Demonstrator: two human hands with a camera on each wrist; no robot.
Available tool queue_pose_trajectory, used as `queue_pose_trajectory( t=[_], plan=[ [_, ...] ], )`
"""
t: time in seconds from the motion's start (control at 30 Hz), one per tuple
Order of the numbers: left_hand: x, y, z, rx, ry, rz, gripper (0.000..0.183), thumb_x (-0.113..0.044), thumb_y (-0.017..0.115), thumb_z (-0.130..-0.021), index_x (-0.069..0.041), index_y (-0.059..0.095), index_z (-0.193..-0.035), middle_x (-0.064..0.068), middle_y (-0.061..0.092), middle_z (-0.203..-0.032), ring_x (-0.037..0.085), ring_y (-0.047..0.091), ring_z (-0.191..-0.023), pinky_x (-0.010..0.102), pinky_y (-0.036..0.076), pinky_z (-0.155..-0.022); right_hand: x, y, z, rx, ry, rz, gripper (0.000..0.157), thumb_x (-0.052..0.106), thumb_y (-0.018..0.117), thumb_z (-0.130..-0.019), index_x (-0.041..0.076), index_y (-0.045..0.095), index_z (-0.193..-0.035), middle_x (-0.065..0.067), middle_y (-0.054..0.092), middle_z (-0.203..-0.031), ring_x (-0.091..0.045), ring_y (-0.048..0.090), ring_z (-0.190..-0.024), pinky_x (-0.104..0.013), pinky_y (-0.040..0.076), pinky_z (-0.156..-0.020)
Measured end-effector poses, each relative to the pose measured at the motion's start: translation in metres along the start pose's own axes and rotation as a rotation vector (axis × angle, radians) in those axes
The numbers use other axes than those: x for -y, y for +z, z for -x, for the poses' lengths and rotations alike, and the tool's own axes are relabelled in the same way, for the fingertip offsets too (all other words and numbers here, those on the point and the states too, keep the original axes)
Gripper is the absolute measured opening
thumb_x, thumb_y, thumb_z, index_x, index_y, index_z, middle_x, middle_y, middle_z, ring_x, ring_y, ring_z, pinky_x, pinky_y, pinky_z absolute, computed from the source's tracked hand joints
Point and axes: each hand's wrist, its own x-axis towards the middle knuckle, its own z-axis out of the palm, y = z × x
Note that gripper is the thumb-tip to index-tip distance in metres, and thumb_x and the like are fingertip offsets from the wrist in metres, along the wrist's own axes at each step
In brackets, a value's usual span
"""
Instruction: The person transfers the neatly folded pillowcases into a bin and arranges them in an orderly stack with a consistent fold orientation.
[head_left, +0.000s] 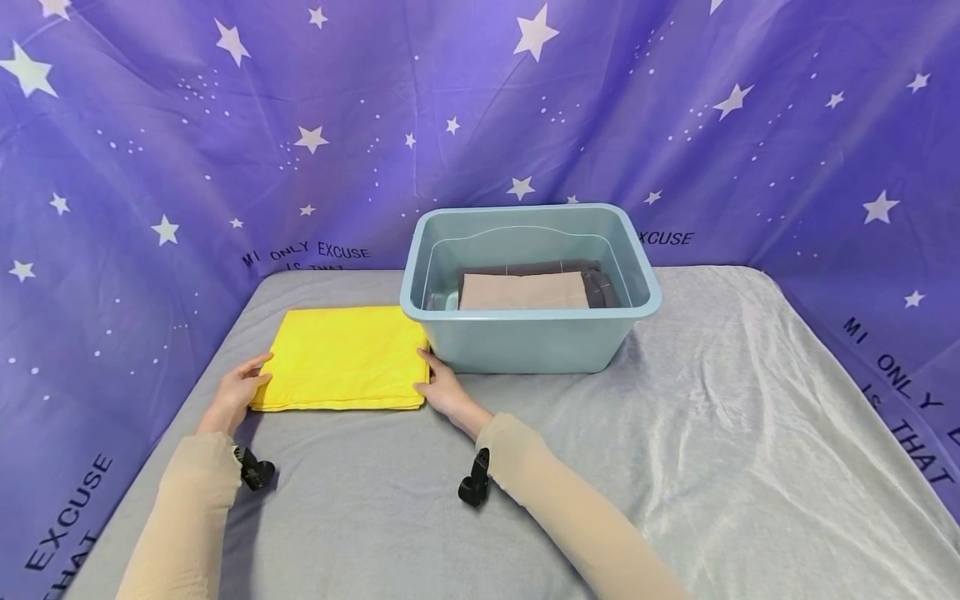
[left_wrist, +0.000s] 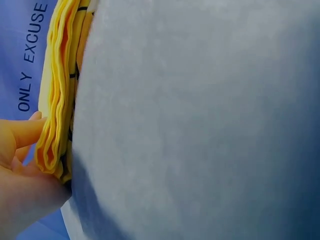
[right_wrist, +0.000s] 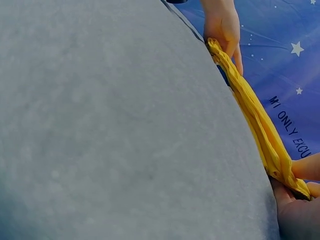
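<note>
A folded yellow cloth [head_left: 345,358] lies flat on the left part of the grey-covered surface, its layers stacked in a neat rectangle. My left hand [head_left: 236,393] grips its left side near the front corner. At the opposite side, my right hand [head_left: 447,392] holds the right edge. The left wrist view shows the layered edge of the cloth [left_wrist: 57,95] between thumb and fingers, with dark lines on its underside. In the right wrist view the right hand [right_wrist: 300,215] pinches the nearer end, and the left hand [right_wrist: 222,27] is at the far end.
Just right of the cloth stands a blue-grey plastic bin [head_left: 525,346]. Inside it are a folded beige cloth [head_left: 525,292] and a dark grey cloth [head_left: 600,287]. The grey cover [head_left: 720,467] is wrinkled at the right. A purple star-patterned curtain [head_left: 450,83] hangs behind.
</note>
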Motion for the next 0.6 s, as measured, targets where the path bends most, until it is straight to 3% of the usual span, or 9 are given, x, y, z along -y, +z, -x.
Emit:
queue_pose_trajectory(
  t=[0.17, 0.33, 0.47, 0.53, 0.6],
  plan=[
    [0.0, -0.001, -0.001, -0.029, 0.023, -0.029, 0.05, -0.007, 0.046, -0.093, -0.002, 0.03, -0.14, 0.015, 0.039, -0.122, 0.017, 0.036, -0.098, 0.014, 0.036, -0.064, 0.0, -0.001, 0.0, 0.019, -0.012, -0.016, 0.06, -0.004, 0.052, -0.087, 0.008, 0.03, -0.143, -0.016, 0.025, -0.147, -0.029, 0.031, -0.132, -0.04, 0.032, -0.104],
    [-0.002, -0.005, -0.001, 0.009, 0.011, 0.058, 0.053, -0.006, 0.049, -0.092, -0.002, 0.03, -0.14, 0.011, 0.037, -0.124, 0.009, 0.036, -0.094, 0.012, 0.039, -0.065, -0.001, -0.002, 0.001, 0.029, -0.014, -0.023, 0.061, -0.004, 0.051, -0.087, 0.009, 0.029, -0.143, -0.015, 0.024, -0.148, -0.028, 0.031, -0.132, -0.038, 0.032, -0.105],
    [-0.004, -0.012, -0.002, 0.13, -0.024, 0.152, 0.057, -0.009, 0.049, -0.092, -0.007, 0.023, -0.143, 0.017, 0.017, -0.148, 0.022, 0.031, -0.123, 0.01, 0.04, -0.068, -0.005, -0.003, 0.001, 0.045, -0.063, -0.009, 0.063, -0.004, 0.051, -0.087, 0.013, 0.028, -0.144, -0.012, 0.024, -0.149, -0.025, 0.031, -0.132, -0.034, 0.034, -0.103],
    [-0.006, -0.015, -0.001, 0.193, -0.034, 0.179, 0.059, -0.011, 0.049, -0.093, -0.01, 0.019, -0.144, 0.014, 0.003, -0.153, 0.027, 0.014, -0.136, 0.009, 0.039, -0.071, -0.005, -0.003, 0.001, 0.05, -0.089, -0.007, 0.064, -0.005, 0.05, -0.087, 0.013, 0.028, -0.144, -0.012, 0.023, -0.149, -0.025, 0.03, -0.133, -0.034, 0.035, -0.103],
    [-0.008, -0.019, 0.0, 0.256, -0.025, 0.176, 0.061, -0.012, 0.048, -0.094, -0.01, 0.015, -0.145, 0.012, -0.008, -0.152, 0.027, -0.001, -0.138, 0.01, 0.037, -0.08, -0.005, -0.003, 0.001, 0.051, -0.107, -0.019, 0.066, -0.008, 0.049, -0.085, 0.011, 0.026, -0.144, -0.012, 0.022, -0.15, -0.025, 0.029, -0.133, -0.034, 0.037, -0.101]
  ],
)
